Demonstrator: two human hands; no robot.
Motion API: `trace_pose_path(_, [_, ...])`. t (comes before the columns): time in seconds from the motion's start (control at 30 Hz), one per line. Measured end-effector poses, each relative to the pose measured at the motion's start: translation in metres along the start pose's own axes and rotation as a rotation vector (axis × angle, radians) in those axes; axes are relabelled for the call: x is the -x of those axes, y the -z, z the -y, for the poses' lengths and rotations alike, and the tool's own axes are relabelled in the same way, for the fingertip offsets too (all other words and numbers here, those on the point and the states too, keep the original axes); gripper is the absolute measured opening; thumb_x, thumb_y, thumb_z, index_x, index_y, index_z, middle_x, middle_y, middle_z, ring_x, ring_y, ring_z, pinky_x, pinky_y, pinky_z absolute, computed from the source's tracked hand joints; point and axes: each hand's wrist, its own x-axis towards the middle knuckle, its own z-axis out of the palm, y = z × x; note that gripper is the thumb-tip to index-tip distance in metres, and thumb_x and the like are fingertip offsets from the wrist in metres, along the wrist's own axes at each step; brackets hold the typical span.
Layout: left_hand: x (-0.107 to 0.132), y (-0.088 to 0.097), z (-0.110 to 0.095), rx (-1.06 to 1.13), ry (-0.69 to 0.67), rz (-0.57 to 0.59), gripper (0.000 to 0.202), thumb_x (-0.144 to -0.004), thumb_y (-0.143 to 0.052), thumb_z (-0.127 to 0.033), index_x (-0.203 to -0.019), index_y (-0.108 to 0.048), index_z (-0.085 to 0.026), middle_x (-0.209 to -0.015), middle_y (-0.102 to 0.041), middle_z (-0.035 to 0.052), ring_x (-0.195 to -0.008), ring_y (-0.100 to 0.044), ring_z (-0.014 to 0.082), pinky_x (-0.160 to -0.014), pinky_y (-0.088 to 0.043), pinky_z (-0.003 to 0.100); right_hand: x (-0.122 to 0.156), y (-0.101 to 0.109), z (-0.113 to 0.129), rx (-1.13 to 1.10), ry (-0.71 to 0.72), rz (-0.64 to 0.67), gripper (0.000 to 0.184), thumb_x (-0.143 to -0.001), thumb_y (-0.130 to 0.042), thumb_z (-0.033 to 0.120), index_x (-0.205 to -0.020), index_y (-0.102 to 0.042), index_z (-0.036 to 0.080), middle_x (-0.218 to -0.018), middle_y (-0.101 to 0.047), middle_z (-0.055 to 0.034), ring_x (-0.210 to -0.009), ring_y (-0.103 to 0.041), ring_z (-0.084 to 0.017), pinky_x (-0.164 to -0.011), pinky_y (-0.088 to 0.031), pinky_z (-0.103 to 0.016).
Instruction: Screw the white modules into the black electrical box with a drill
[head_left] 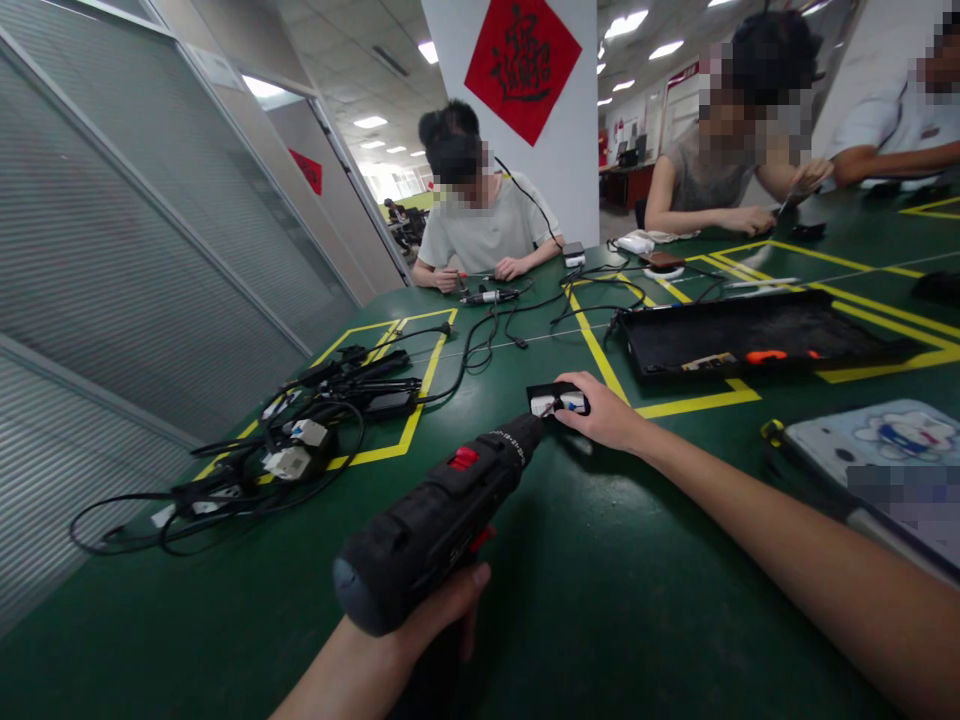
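A black cordless drill [442,520] with red buttons is gripped by my left hand [442,605], whose fingers wrap round the handle below the motor housing. The drill points forward and to the right, its chuck close to a small black box [534,392]. White and blue parts show inside that box, and the drill's bit reaches to them; whether it touches a screw is too small to tell. Thumb and fingers of my right hand [600,412] hold the box at its right end, on the green table.
Tangled black cables and adapters [300,450] lie on the left. A black tray [750,335] with orange items stands back right, near a pale blue cartoon-printed case [885,450]. Across the table [600,600], a person [487,225] handles a small tool; others sit further right.
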Motion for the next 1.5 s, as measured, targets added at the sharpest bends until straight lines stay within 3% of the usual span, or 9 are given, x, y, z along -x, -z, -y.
trace_pose_path(0.23, [0.001,-0.008,-0.006,0.070,-0.033,-0.115,0.070,-0.073,-0.069,-0.039,-0.132,-0.037,-0.019,-0.059,-0.063,-0.0011,-0.052,-0.061,0.0194,-0.050,-0.049,0.030,0.001,-0.001,0.000,-0.004,0.010,-0.014,0.041,-0.082,-0.064,0.024,-0.119,-0.049,0.019,-0.111,-0.049,-0.0066,-0.097,-0.052,-0.019,-0.090,-0.042,-0.033])
trace_pose_path(0.37, [0.003,-0.009,-0.012,0.047,-0.029,-0.112,0.079,-0.074,-0.068,-0.041,-0.138,-0.027,-0.020,-0.059,-0.063,-0.0014,-0.050,-0.061,0.0196,-0.049,-0.050,0.031,0.001,-0.002,-0.001,-0.003,0.019,-0.020,0.041,-0.082,-0.065,0.024,-0.119,-0.049,0.019,-0.110,-0.049,-0.0066,-0.096,-0.052,-0.019,-0.089,-0.042,-0.033])
trace_pose_path(0.63, [0.003,-0.005,-0.006,-0.002,0.005,-0.037,0.057,-0.079,-0.059,-0.044,-0.124,-0.042,-0.014,-0.059,-0.063,0.0009,-0.053,-0.060,0.0180,-0.055,-0.049,0.030,0.001,-0.002,-0.002,-0.004,0.015,-0.013,0.040,-0.082,-0.064,0.025,-0.119,-0.049,0.019,-0.110,-0.049,-0.0067,-0.094,-0.053,-0.019,-0.089,-0.042,-0.034])
trace_pose_path(1.0, [0.000,-0.006,-0.008,0.040,-0.060,-0.063,0.072,-0.076,-0.064,-0.040,-0.134,-0.028,-0.019,-0.064,-0.063,-0.0001,-0.047,-0.061,0.0183,-0.047,-0.051,0.031,0.001,-0.003,-0.002,0.000,0.017,-0.017,0.041,-0.082,-0.064,0.026,-0.119,-0.049,0.019,-0.110,-0.050,-0.0067,-0.095,-0.052,-0.019,-0.090,-0.042,-0.035])
trace_pose_path(1.2, [0.001,-0.007,-0.010,0.063,-0.042,-0.083,0.067,-0.075,-0.067,-0.039,-0.130,-0.034,-0.018,-0.065,-0.061,0.0000,-0.049,-0.059,0.0170,-0.048,-0.052,0.031,0.001,-0.003,-0.002,-0.006,0.007,-0.020,0.041,-0.082,-0.064,0.027,-0.120,-0.049,0.020,-0.110,-0.050,-0.0058,-0.096,-0.052,-0.019,-0.091,-0.041,-0.034])
trace_pose_path(1.37, [0.001,-0.006,-0.011,0.052,-0.030,-0.044,0.055,-0.078,-0.063,-0.042,-0.123,-0.043,-0.017,-0.060,-0.060,-0.0002,-0.049,-0.060,0.0174,-0.049,-0.051,0.030,0.001,-0.002,-0.001,0.002,-0.004,-0.006,0.041,-0.083,-0.064,0.028,-0.120,-0.049,0.020,-0.111,-0.049,-0.0064,-0.095,-0.053,-0.020,-0.091,-0.042,-0.035])
trace_pose_path(1.5, [-0.001,-0.005,-0.010,0.070,-0.023,-0.022,0.052,-0.077,-0.063,-0.044,-0.118,-0.048,-0.017,-0.067,-0.062,0.0019,-0.052,-0.061,0.0184,-0.050,-0.052,0.031,0.002,-0.002,0.000,0.010,-0.014,0.001,0.041,-0.083,-0.063,0.028,-0.121,-0.048,0.020,-0.112,-0.049,-0.0068,-0.096,-0.053,-0.020,-0.091,-0.042,-0.035])
